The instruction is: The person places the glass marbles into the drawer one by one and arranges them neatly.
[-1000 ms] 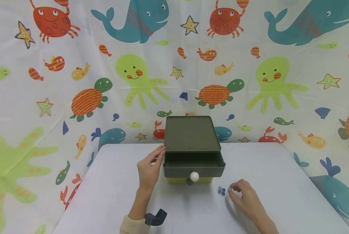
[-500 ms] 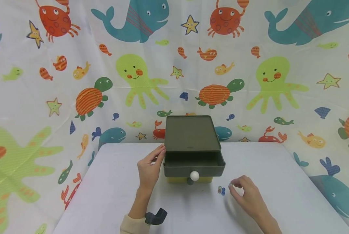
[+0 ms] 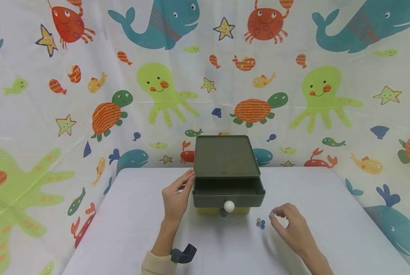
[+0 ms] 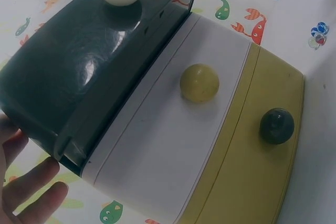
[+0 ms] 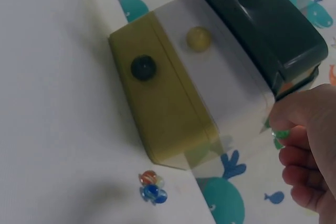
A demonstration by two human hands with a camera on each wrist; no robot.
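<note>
A small chest of drawers (image 3: 225,156) stands at the table's middle. Its top dark green drawer (image 3: 228,193) with a white knob (image 3: 229,206) is pulled open. Below it are a white drawer with a yellow knob (image 4: 199,82) and a yellow drawer with a dark knob (image 4: 276,125), both closed. My left hand (image 3: 184,185) rests with straight fingers (image 4: 37,195) against the chest's left side. My right hand (image 3: 273,214) hovers right of the chest and pinches a greenish marble (image 5: 282,134) between thumb and fingertips. A few marbles (image 3: 260,223) lie on the table beside it.
The white table (image 3: 129,229) is backed and flanked by a curtain printed with sea animals (image 3: 88,95). The marbles (image 5: 152,187) lie close to the chest's front right corner. A dark wrist mount (image 3: 183,255) sits on my left forearm.
My right hand has picked one marble from the small pile and lifted it slightly up off the table. The left hand has stayed against the chest.
</note>
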